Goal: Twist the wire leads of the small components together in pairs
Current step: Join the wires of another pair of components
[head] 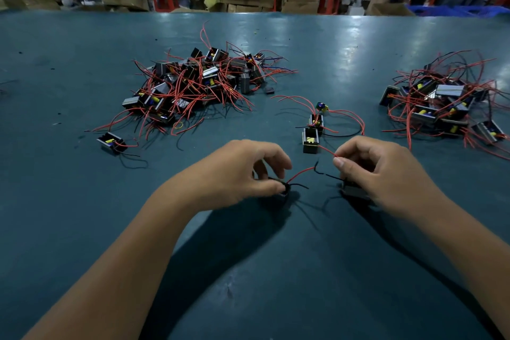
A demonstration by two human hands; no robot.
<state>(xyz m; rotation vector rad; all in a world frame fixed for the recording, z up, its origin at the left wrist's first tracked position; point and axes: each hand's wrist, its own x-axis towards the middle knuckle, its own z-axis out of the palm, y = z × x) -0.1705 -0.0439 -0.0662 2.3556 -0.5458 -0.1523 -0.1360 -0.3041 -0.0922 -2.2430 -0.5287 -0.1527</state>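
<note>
Two hands are working: left hand (242, 171) is pinching one component (285, 190), right hand (386, 171) is pinching a red lead (327, 150), probably gripping another component (354, 190). Two piles (193, 85) (444, 102) are lying far on the desk (82, 63).

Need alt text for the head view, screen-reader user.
Two bare hands over a teal table: the left hand grips a small black component, the right hand pinches a red wire lead. Behind lie a large pile and a smaller pile of red-wired components.
</note>
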